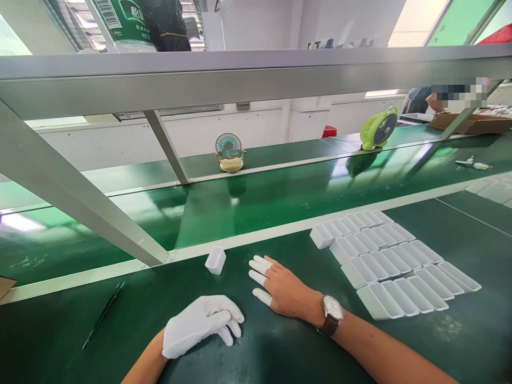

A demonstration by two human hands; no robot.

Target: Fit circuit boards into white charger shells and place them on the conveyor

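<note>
Cardboard [6, 287], just a corner of it, pokes in around 8 o'clock, rest cut off by the edge. Next is a thin dark stick [104, 314] lying at 9 o'clock from the left hand [203, 325]; pen or tweezers, honestly can't say. That hand's in a white glove, fingers loosely bent, palm side hidden, so can't tell if it's pinching anything. Near it, just past 12 o'clock, one small white box [216, 260] sits alone on the dark green surface [280, 352], touched by neither hand. Right hand [280, 290] is palm down, fingers a bit spread, pointing to about 10 o'clock, nothing visible in it. Three digits wear white covers [262, 296]; the far fingers are mostly hidden behind. There's a watch [333, 312] on that wrist, dial too small to read. Between 2 and 3 o'clock from that hand: four slanted rows of white trays [384, 298], packed so tight the back ones are partly covered. Someone's at work up around 1 to 2 o'clock, pixelated and half blocked by the frame [460, 121]. More pale trays [494, 188] get cut off at far right.
</note>
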